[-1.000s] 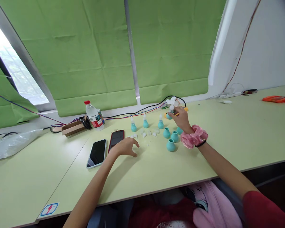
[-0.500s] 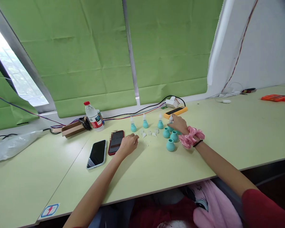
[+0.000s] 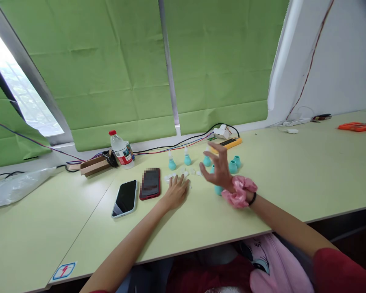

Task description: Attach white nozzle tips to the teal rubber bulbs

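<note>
My left hand (image 3: 177,193) lies on the table with its fingers stretched out, at the near edge of several small translucent white pieces (image 3: 186,173). Raised over the teal rubber bulbs, my right hand (image 3: 218,170) has its fingers spread and nothing in them. Behind the pieces stand teal bulbs with clear pointed nozzles: a left one (image 3: 172,164), a middle one (image 3: 187,159) and a right one (image 3: 206,161). Open-necked bulbs (image 3: 232,167) stand right of my right hand. Another bulb (image 3: 218,190) shows below it, partly covered; my hand hides part of the group.
Left of my left hand lie a red-cased phone (image 3: 150,184) and a pale-cased phone (image 3: 125,198). A water bottle (image 3: 121,149), a cardboard box (image 3: 94,166) and cables line the back. A yellow power strip (image 3: 232,143) lies behind the bulbs; an orange object (image 3: 357,127) is far right.
My right hand has let go of the white-tipped teal bulb, opened and moved left and nearer. My left hand has shifted right and come down flat by the white pieces.
</note>
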